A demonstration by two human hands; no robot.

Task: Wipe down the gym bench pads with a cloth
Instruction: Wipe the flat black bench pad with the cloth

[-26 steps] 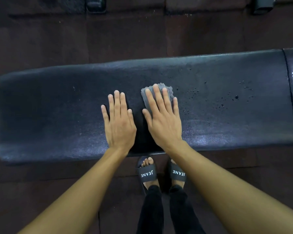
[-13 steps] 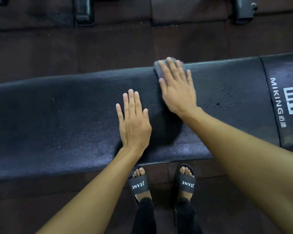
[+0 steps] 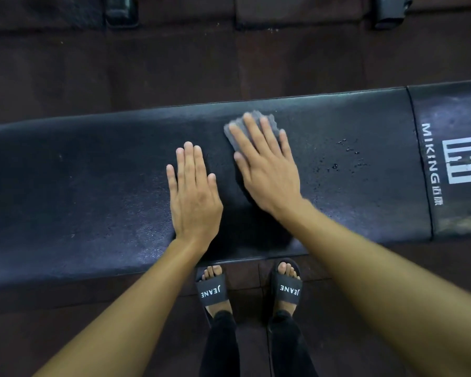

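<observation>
1. Head view looks down on a long black pad [image 3: 93, 186] lying across the frame, with a second pad [image 3: 457, 208], printed with a white logo, butted against its right end.
2. A grey cloth [image 3: 274, 126] sits on the long pad towards its far edge, right of centre. Only its wavy far margin and left corner show.
3. The right hand [image 3: 269, 175] lies flat on the cloth, fingers [image 3: 252, 137] straight and slightly spread, pressing it to the pad instead of gripping it.
4. The left hand [image 3: 193, 197] rests palm down on bare pad just beside the right, fingers straight and together, holding nothing. It looks like a brace.
5. Droplets [image 3: 348, 156] bead on the pad to the right of the cloth, apart from it.
6. Handling, as a judgement: the cloth looks light, soft and folded small, so it should bunch or slide out unless the palm covers most of it. A flat press over its middle suits it better than a pinch at an edge.
7. The pad looks firm with a grained, slightly shiny skin, likely slick where wet.
8. Next the cloth probably needs to go right, over the droplets and then the logo pad.
9. Slippers [image 3: 212, 292] stand on the dark floor [image 3: 174, 63] at the near edge.
</observation>
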